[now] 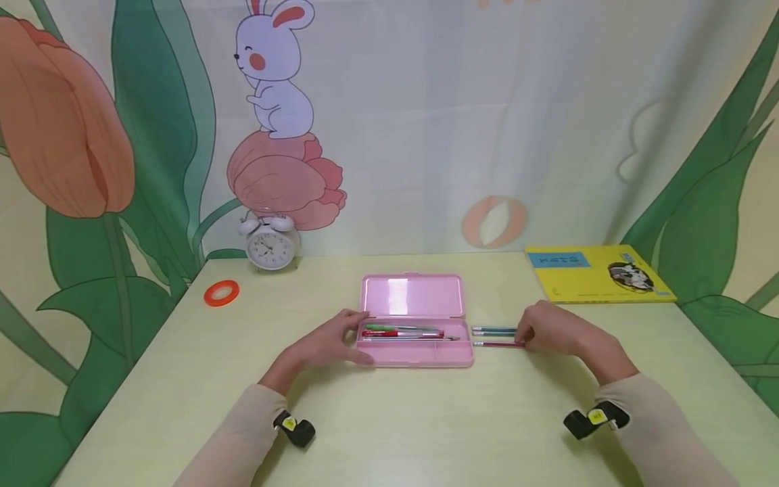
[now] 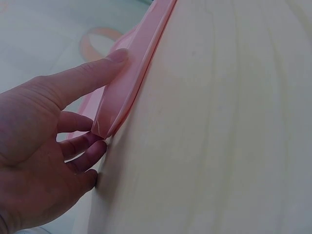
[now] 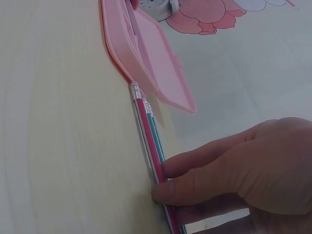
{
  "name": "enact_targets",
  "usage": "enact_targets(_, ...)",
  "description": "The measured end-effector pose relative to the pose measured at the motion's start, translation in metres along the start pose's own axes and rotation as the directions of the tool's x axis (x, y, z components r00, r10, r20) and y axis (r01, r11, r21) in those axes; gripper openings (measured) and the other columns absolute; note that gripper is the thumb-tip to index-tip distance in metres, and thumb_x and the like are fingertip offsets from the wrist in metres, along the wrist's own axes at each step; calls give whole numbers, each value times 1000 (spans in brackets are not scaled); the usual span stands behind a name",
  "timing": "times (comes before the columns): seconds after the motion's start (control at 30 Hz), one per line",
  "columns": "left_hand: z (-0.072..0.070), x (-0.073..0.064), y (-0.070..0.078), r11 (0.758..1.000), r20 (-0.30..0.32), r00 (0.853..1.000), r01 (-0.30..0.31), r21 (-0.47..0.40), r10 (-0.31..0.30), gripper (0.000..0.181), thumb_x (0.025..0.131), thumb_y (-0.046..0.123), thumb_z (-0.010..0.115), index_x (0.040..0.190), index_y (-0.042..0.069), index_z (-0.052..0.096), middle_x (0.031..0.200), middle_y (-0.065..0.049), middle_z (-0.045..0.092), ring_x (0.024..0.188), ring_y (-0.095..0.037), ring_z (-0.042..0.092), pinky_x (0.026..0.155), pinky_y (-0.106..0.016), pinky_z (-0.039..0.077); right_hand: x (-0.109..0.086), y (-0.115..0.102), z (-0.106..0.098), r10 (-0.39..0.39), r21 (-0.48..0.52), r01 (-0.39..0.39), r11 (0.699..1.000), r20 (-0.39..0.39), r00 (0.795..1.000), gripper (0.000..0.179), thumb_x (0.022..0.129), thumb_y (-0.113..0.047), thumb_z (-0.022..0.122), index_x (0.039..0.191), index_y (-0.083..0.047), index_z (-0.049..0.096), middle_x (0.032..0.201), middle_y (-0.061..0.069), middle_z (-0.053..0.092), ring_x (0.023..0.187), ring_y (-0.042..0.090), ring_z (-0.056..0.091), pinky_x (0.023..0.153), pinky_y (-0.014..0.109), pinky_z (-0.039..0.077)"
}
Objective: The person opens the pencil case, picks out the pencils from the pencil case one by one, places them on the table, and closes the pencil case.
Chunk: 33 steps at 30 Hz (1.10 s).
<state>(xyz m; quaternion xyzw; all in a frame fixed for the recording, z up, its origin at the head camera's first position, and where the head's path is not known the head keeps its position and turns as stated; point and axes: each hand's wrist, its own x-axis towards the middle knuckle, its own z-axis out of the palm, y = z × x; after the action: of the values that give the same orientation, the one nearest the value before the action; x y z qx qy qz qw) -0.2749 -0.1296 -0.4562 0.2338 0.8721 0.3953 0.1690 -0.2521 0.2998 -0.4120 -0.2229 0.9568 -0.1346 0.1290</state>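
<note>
A pink pencil case lies open on the table, its lid tipped back. My left hand grips its left end, the thumb along the front wall and the other fingers at the end and back. Inside lie a red pen, a green pen and other slim writing tools. At the case's right end, my right hand pinches a red pencil between thumb and fingers. Green pencils lie beside it, their far ends hidden by the hand.
On the back left stands a white alarm clock, with an orange ring in front of it. A yellow book lies at the back right. Behind the table hangs a printed curtain.
</note>
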Motion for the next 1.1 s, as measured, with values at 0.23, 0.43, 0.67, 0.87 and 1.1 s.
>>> enact_targets(0.23,0,0,0,1000,4,1000,1,-5,-1,99,77,38,87,157,13,34,150,-10,38,142,-32,30,117,-57,21,0,4,0,-4,28,4,1000,23,1000,16,82,-1,80,96,-8,82,91,-2,71,78,14,58,76,33,57)
enact_targets(0.43,1,0,0,1000,1,1000,0,-13,0,99,76,38,88,157,13,35,149,-10,38,142,-33,30,117,-58,22,0,4,0,-12,31,12,999,15,1000,15,82,1,79,94,-9,82,91,-1,71,79,15,58,77,34,57)
enact_targets(0.67,1,0,1,1000,2,1000,2,-20,-2,99,76,37,88,156,13,35,149,-10,38,141,-33,31,116,-58,23,2,7,1,-52,-26,51,998,-42,998,12,83,1,77,89,-9,82,87,-1,71,75,13,58,73,32,56)
enact_targets(0.87,0,0,3,1000,4,1000,11,-26,-11,98,77,36,88,156,13,35,150,-11,37,143,-34,30,116,-59,22,3,4,1,-29,-76,25,997,-45,999,10,84,0,77,90,-8,82,87,0,71,74,14,57,72,32,56)
enact_targets(1.1,1,1,0,1000,5,1000,9,-14,-8,99,77,38,88,157,13,35,151,-10,37,142,-33,31,117,-58,22,4,0,0,41,-109,-45,993,-34,999,9,85,-5,78,93,-6,81,89,0,70,76,16,57,76,35,57)
